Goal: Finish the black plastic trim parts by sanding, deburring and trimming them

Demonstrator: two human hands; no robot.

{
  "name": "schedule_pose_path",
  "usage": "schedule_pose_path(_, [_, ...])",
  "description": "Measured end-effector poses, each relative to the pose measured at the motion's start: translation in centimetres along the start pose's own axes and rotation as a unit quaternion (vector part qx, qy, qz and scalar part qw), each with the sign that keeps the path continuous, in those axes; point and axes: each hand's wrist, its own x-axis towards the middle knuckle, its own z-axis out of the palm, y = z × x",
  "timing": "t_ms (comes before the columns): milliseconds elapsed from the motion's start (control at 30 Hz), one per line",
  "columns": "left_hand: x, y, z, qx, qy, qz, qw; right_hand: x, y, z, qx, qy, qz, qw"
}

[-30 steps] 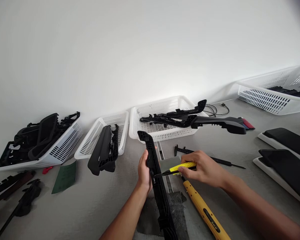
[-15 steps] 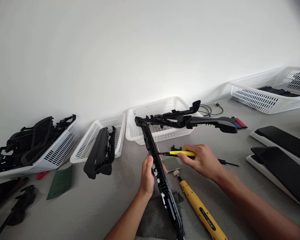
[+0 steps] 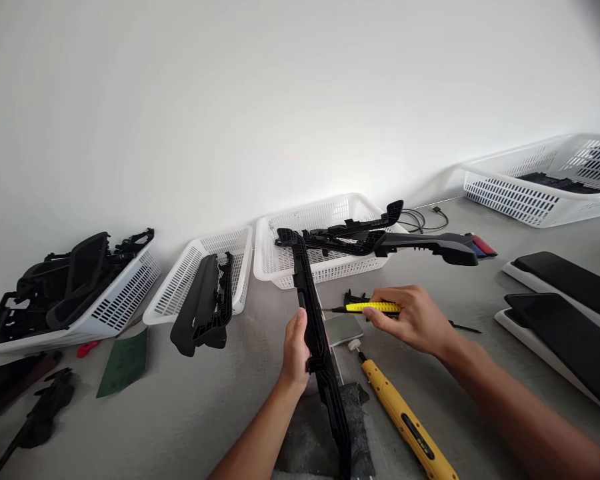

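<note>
My left hand (image 3: 296, 350) grips a long black plastic trim piece (image 3: 312, 300) around its middle, thumb on the near side. The piece stretches from the white basket's rim down to the bottom of the view. In my right hand (image 3: 415, 320) is a yellow-handled craft knife (image 3: 367, 308), its dark slim tip pointing left at the trim's right edge. Whether the tip touches the plastic I cannot tell. Below the right hand lies a yellow rotary tool (image 3: 405, 420) with a pale round head. A grey flat block (image 3: 343, 329) sits behind the trim.
White baskets (image 3: 275, 267) with black plastic parts line the wall, one more at far right (image 3: 510, 197). Two black-and-white wedge-shaped pieces (image 3: 565, 347) lie at right. A green sheet (image 3: 123, 363) is at left, and a dark cloth (image 3: 355, 427) lies under the trim.
The trim piece has rolled in my left hand, so its shiny, pale-patched side no longer shows. My right hand and the knife have shifted slightly to the right.
</note>
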Motion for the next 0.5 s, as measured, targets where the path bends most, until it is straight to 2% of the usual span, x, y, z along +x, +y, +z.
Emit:
schedule_pose_path(267, [0.35,0.1,-0.12,-0.021,-0.015,0.007,1.0,-0.22,0.05,0.61,-0.009,0.026,0.003,1.0])
schedule_pose_path(500, [0.26,-0.11,-0.4,-0.016,-0.029,-0.002,0.999,-0.14,-0.11,0.23,0.016,0.009,-0.002,1.0])
